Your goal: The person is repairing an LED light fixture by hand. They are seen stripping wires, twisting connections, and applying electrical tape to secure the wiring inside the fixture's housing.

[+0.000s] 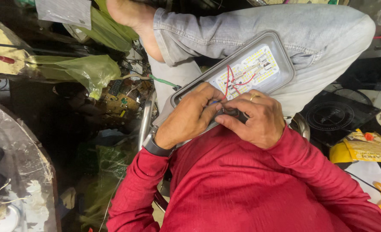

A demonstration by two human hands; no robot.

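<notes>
A grey LED lamp housing (280, 47) lies tilted across my lap, on my jeans-clad leg. Its white LED board (252, 68) faces up, and red wires (230, 79) run across the board toward my hands. My left hand (189, 117), with a dark watch on the wrist, pinches the wire ends at the lamp's near end. My right hand (256, 119), with a ring on one finger, grips a small black part (238, 114) right beside the left fingertips. The two hands touch and hide the housing's near end.
Green plastic bags (87, 68) and a bare circuit board (119, 99) lie to the left. A metal chair frame (145, 118) runs beside my left arm. A black round-marked cooktop (338, 116) and yellow packets (368, 148) sit at the right. A clear plastic cover (14, 150) is at far left.
</notes>
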